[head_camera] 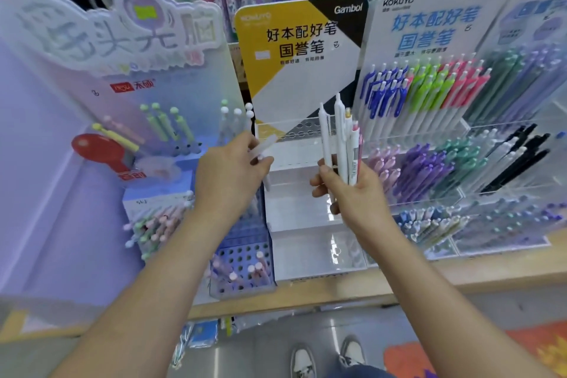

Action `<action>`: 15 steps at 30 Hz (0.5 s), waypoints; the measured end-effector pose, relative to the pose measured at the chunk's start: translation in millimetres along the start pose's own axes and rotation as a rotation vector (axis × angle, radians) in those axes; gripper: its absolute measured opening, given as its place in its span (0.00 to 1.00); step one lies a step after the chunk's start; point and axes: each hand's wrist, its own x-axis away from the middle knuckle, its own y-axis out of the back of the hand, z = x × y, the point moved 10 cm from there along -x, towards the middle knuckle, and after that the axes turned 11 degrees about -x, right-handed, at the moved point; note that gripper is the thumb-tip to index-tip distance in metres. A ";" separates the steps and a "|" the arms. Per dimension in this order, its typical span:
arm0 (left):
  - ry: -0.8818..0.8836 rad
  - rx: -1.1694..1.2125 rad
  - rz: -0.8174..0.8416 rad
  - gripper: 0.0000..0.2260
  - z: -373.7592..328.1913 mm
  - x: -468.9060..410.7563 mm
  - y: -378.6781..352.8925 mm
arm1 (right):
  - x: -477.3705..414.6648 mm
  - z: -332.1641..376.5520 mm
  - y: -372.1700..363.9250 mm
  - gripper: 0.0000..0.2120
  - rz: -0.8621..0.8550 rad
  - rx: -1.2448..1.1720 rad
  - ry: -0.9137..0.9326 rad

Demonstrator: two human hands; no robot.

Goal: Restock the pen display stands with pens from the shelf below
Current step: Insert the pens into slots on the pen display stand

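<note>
Left hand (pixel 228 175), right hand (pixel 352 193) with white pens (pixel 340 138) before clear stand (pixel 302 209)

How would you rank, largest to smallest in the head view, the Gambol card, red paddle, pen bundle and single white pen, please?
1. Gambol card
2. pen bundle and red paddle, too alike to rank
3. single white pen

A slim white pen (pixel 265 142) in left hand (pixel 230 175) is blurred; right hand (pixel 352 193) hides lower ends of bundled white plastic pens (pixel 340 138).
</note>
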 end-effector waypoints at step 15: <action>-0.116 0.012 0.155 0.11 0.9 72.0 -38.7 | 24.9 -44.5 21.4 0.07 -0.028 0.087 -0.085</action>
